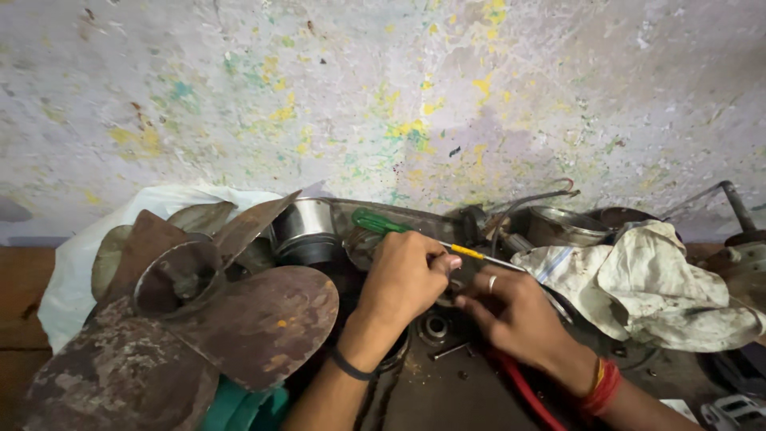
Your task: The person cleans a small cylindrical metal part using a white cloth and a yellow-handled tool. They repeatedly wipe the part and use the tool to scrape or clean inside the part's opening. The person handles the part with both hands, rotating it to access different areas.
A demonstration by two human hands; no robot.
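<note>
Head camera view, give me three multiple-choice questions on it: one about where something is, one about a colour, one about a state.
1. Where do the rusty fan blades lie, relative to the hands?
A. To their left
B. To their right
C. Between them

2. What colour is the screwdriver handle?
A. Blue
B. Green
C. White

3. What is the left hand doing?
A. Lying flat and open
B. Closed in a grip on the screwdriver
C. Holding the dirty cloth

Answers:
1. A, the blades fill the lower left of the picture, beside the left forearm.
2. B, the handle sticking out above the left hand is green, and a yellow band shows on the shaft.
3. B, its fingers curl round the tool, while the right hand works beside the shaft.
</note>
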